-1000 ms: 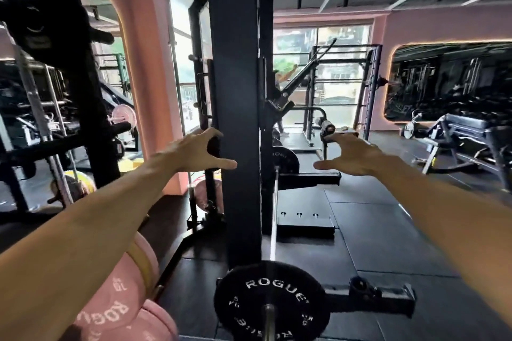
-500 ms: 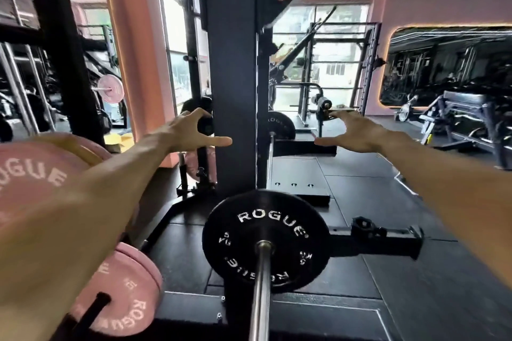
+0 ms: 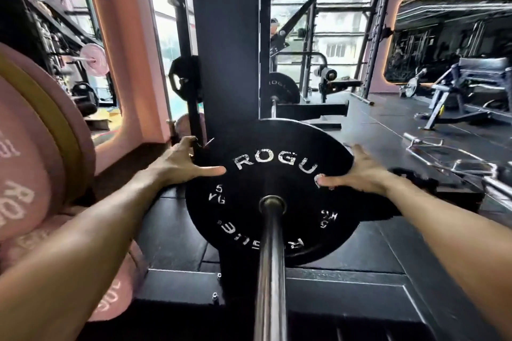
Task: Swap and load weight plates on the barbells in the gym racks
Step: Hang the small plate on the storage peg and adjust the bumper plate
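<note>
Right in front of the big black rack upright [image 3: 227, 36], everything here hangs off that post, so I'll use it as the anchor. Left of it is a stack of pink bumper plates [image 3: 36, 147], with a pink-loaded bar further back by the windows. At the foot of the upright sits the black Rogue plate [image 3: 266, 188], marked 5 kg, threaded on the barbell sleeve [image 3: 270, 271], which runs straight out from the post toward the camera. So the sleeve's long axis points back at the person, and as far as I can judge the plate has to slide that way to come off. The left hand [image 3: 180, 163] is on the plate's left edge nearest the upright, thumb flat on the face and fingers reaching round the rim. The right hand [image 3: 360, 174] mirrors it on the far edge, thumb also on the face. Both hands are spread wide, well apart, one per side, bracketing the plate rather than clamped; whether the fingers are properly hooked behind the rim, can't tell. Neither looks nearer, pretty even.
</note>
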The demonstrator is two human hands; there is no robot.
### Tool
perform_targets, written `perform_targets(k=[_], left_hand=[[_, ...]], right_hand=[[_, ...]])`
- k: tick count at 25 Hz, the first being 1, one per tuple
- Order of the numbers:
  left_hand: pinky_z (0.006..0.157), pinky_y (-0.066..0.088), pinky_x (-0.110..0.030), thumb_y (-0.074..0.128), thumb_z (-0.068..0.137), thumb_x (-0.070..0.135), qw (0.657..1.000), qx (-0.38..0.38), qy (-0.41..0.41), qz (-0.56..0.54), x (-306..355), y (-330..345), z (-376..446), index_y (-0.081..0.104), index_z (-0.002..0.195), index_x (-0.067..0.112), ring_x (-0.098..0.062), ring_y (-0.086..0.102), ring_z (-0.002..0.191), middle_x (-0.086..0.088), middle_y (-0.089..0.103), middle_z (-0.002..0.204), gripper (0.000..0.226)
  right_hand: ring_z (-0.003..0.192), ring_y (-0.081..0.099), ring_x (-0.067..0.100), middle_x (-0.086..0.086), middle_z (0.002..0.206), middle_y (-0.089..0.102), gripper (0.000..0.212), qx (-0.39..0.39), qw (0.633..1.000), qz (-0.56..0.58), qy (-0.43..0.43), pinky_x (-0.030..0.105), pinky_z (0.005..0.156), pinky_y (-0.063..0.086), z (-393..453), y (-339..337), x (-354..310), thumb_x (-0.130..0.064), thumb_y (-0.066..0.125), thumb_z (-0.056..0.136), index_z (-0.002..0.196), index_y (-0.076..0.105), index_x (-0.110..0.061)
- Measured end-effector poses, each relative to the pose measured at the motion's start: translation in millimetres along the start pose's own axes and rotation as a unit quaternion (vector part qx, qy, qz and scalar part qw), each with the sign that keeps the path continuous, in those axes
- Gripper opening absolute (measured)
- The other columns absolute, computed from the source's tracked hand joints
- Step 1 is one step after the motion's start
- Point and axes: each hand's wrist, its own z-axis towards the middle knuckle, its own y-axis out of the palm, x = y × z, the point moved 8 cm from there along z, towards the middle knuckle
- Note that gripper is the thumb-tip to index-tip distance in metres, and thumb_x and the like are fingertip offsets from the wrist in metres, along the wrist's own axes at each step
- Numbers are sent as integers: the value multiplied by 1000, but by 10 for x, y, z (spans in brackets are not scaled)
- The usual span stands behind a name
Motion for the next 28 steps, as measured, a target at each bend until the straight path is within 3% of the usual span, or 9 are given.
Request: perform_targets(k=[3,6,11,15,21,24,28], left_hand=[[106,42,-34,76,28,89,998,2,-19,-62,-254,432,140,36,142,30,-21,53,126,5,58,125,134],[100,46,-36,85,38,76,992,73,-15,-99,-307,605,242,41,120,26,-22,58,115,7,59,110,105],[81,44,-19,92,39,65,977,149,37,-150,-326,617,137,45,110,26,-5,58,93,19,61,99,94],[78,41,-15,90,35,71,973,157,63,-157,-317,527,-128,45,112,30,2,57,92,26,58,99,98],[61,38,7,91,34,70,966,165,84,-179,-299,322,-949,44,128,28,35,48,84,36,61,96,114],[70,39,2,90,34,72,963,173,88,-185,-319,196,-1501,44,129,33,30,51,89,41,59,96,113],[91,43,-19,91,36,70,966,161,79,-184,-355,107,-2213,43,133,31,-4,57,106,26,59,108,116]], right_hand=[[112,50,14,-9,115,51,108,107,992,63,-21,30,90,42,160,255,288,-70,87,35,120,38,-27],[93,54,12,-20,89,50,106,170,982,83,2,25,79,41,290,285,443,-73,86,31,115,51,-18],[106,64,17,-4,111,67,108,183,976,118,-13,36,97,51,224,310,553,-71,89,28,118,58,-21],[107,66,15,-4,113,70,104,165,977,133,-25,37,99,51,-81,304,529,-68,91,31,120,62,-22],[101,68,9,-14,103,73,90,161,973,159,-35,36,97,52,-976,256,463,-67,91,28,109,69,-34],[103,67,9,-13,106,73,94,154,973,169,-37,36,98,51,-1508,221,400,-66,91,26,110,68,-32],[97,68,6,-14,101,74,82,150,970,183,-48,35,96,53,-2229,176,324,-57,94,31,105,71,-32]])
